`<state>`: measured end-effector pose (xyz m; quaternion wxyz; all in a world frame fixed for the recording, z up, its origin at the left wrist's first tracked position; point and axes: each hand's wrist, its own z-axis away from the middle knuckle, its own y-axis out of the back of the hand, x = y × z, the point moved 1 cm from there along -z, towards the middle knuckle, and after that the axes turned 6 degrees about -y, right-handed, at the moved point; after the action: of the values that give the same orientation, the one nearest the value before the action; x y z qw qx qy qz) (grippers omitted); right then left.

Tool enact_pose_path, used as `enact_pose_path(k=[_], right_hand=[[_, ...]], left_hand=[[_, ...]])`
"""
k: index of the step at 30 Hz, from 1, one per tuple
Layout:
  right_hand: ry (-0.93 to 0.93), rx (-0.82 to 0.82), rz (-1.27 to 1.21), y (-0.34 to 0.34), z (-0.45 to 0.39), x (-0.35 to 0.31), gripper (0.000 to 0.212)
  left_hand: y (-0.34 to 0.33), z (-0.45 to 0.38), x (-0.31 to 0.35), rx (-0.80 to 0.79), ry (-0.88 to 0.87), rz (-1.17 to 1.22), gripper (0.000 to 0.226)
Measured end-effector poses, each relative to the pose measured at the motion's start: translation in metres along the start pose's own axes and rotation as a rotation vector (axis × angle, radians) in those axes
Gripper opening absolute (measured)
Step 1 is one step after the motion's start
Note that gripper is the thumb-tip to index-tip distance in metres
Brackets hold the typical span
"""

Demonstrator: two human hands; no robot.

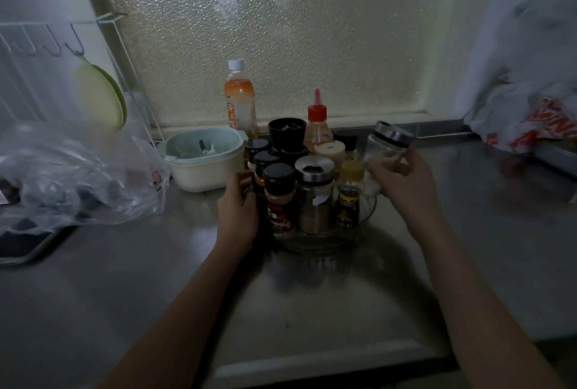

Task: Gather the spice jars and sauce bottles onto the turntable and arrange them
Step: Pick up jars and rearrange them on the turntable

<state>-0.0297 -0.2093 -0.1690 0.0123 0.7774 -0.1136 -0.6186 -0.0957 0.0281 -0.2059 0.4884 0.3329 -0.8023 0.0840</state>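
Holding a clear jar (385, 148) in my right hand (402, 182), I have it tilted above the right edge of the turntable (315, 240), my fingers curled round its lower half and its metal lid leaning away to the right. The turntable sits on the steel counter (312, 310) toward its back edge, crowded with jars: a black-capped spice jar (278, 198) at the front left, a steel-lidded jar (314, 195) in the middle front, and a small yellow-capped bottle (349, 193) at the front right. Behind them stand more black caps, a black cup (287, 132), a cream-lidded jar (329, 151) and a red-nozzled sauce bottle (318, 123).

My left hand (239, 204) rests against the left side of the cluster, fingers wrapped toward the jars there; whether it grips a jar or the rim I cannot tell. Both forearms reach in from the near edge.

An orange drink bottle (239, 101) stands behind the turntable against the frosted window. Just left of the turntable is a pale bowl (204, 159), and further left a clear plastic bag (75, 176) under a white wire rack (62, 42). At the back right corner lies a white and red bag (537, 120).
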Motion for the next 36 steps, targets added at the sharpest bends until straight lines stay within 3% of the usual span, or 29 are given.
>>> enact_pose_path(k=[3, 9, 14, 18, 21, 24, 27, 30, 36], right_hand=[[0.056, -0.076, 0.013, -0.001, 0.009, -0.002, 0.027], [0.067, -0.324, 0.098, -0.009, 0.018, 0.003, 0.045], [0.087, -0.315, 0.138, -0.012, 0.016, 0.006, 0.051], [0.159, -0.314, 0.110, -0.010, 0.014, 0.006, 0.055], [0.271, -0.135, -0.006, -0.006, 0.016, -0.001, 0.044], [0.549, 0.026, 0.079, -0.002, 0.025, -0.008, 0.027], [0.694, -0.036, 0.217, -0.010, 0.032, -0.009, 0.026], [0.681, -0.064, 0.246, -0.015, 0.030, -0.009, 0.036], [0.660, -0.068, 0.182, -0.014, 0.029, -0.005, 0.031]], left_hand=[[0.001, -0.001, 0.001, 0.000, 0.007, 0.018, 0.023], [0.002, -0.001, 0.002, -0.007, 0.035, 0.051, 0.023], [0.003, 0.002, 0.012, 0.002, 0.023, 0.031, 0.023], [0.008, 0.004, 0.017, 0.160, -0.198, -0.093, 0.012], [0.009, 0.010, 0.022, 0.195, -0.420, -0.185, 0.021], [0.008, 0.017, 0.030, 0.099, -0.545, -0.211, 0.033], [0.009, 0.017, 0.028, 0.057, -0.508, -0.180, 0.042], [0.009, 0.017, 0.026, 0.033, -0.480, -0.167, 0.047], [0.007, 0.017, 0.031, 0.032, -0.525, -0.210, 0.060]])
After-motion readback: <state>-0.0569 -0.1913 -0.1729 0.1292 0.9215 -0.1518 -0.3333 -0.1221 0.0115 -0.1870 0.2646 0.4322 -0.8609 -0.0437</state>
